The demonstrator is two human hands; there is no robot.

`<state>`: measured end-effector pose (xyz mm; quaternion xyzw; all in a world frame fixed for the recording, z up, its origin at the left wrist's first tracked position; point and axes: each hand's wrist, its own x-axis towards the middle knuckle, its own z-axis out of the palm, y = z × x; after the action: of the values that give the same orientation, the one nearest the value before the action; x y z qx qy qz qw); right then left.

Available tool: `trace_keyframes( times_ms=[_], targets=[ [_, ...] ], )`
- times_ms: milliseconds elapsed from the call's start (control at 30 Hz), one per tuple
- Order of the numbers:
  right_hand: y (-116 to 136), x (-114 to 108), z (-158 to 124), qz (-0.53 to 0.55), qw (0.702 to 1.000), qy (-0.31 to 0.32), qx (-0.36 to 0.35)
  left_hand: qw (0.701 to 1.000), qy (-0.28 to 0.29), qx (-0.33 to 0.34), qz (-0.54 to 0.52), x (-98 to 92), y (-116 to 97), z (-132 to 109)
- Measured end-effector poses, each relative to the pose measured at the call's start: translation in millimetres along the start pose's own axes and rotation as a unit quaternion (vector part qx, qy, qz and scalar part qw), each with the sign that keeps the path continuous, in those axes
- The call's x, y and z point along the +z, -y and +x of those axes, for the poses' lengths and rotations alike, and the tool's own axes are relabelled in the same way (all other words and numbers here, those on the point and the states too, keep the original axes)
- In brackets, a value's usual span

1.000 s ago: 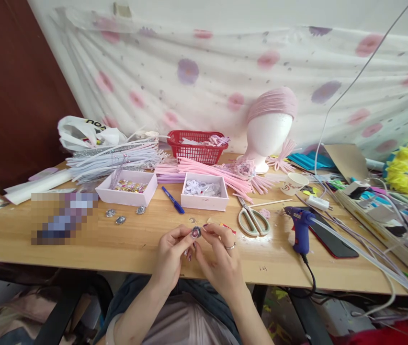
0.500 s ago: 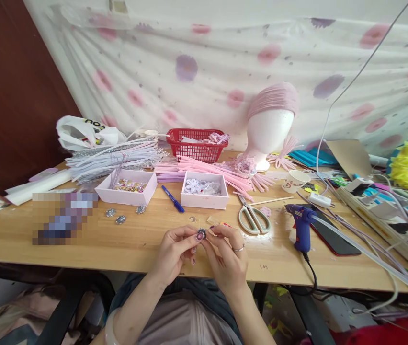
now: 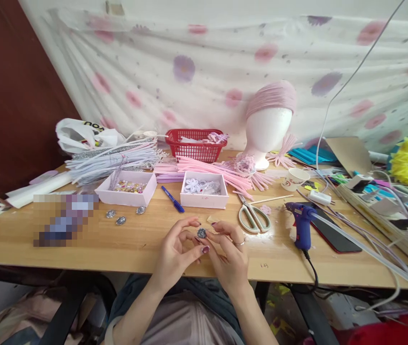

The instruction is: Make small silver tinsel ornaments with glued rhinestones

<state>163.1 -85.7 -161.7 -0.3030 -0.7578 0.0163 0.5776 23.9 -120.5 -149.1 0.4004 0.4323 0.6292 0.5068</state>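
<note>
Above the table's front edge, a small round silvery-grey rhinestone button shows its faceted face between my hands. My right hand pinches it from the side; a ring is on one finger. My left hand is close around its other side, thumb and index finger spread apart, with the thumb below the button. Whether a left fingertip touches it from beneath, I cannot tell. Three similar rhinestone buttons lie on the table to the left.
Behind my hands stand a white box of gems and another white box. A blue marker lies between them. Scissors, a glue gun and a phone are to the right. Farther back are pipe cleaners and a foam head.
My left thumb has moved down off the button and the left fingers have spread, uncovering its face. My right hand keeps its pinch. The view has shifted slightly.
</note>
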Motion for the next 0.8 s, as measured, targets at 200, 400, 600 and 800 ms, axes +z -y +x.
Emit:
trace_keyframes(
  times_ms=[200,400,600,800],
  targets=[
    [1,0,1,0.022,1.0,0.01,0.009,0.991,0.021,0.081,0.109,-2.1,7,-2],
    [0,-1,1,0.029,0.999,0.019,0.012,0.983,0.041,0.107,0.146,-4.4,11,-1],
    [0,-1,1,0.036,0.999,0.025,0.014,0.985,0.007,0.101,0.137,-2.7,12,-5],
    [1,-1,1,0.033,0.999,0.023,0.016,0.99,-0.01,0.086,0.108,-0.8,12,-6]
  ],
)
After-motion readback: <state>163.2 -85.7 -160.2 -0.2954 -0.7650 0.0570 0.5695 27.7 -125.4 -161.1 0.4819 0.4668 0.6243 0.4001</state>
